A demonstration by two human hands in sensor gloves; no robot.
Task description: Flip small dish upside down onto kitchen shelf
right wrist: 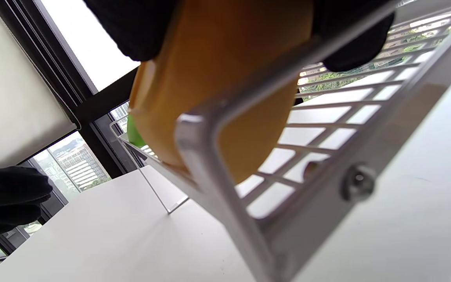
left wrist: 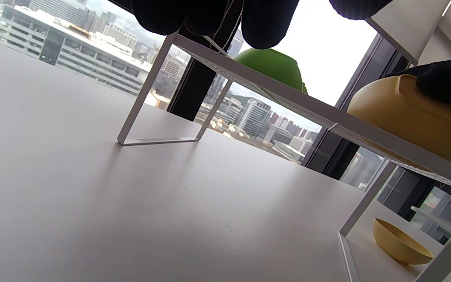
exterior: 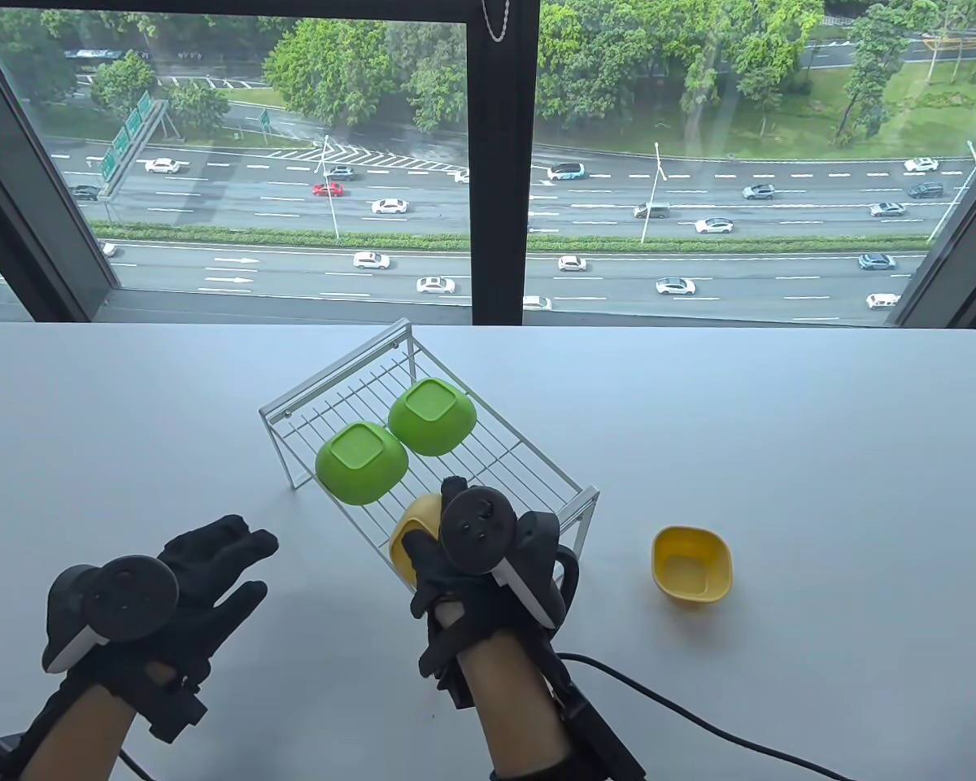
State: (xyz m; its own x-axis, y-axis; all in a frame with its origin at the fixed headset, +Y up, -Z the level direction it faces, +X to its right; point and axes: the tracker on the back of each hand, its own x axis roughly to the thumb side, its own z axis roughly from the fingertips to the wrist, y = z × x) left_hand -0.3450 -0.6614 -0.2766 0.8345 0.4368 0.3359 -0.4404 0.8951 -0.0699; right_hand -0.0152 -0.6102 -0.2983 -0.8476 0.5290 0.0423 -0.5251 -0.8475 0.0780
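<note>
A white wire kitchen shelf [exterior: 488, 455] stands in the middle of the table. Two green dishes [exterior: 361, 462] [exterior: 432, 416] lie upside down on it. My right hand [exterior: 455, 537] grips a yellow small dish [exterior: 413, 533], turned over, at the shelf's near end; it shows in the left wrist view [left wrist: 405, 117] and the right wrist view [right wrist: 217, 78], resting on the wires. A second yellow dish [exterior: 691, 565] sits upright on the table to the right. My left hand [exterior: 211, 561] hovers above the table left of the shelf, fingers spread, holding nothing.
The white table [exterior: 821, 423] ends at a large window along its far edge. A black cable [exterior: 667, 691] trails from my right wrist toward the bottom right. The shelf's legs [left wrist: 159, 139] stand on the table.
</note>
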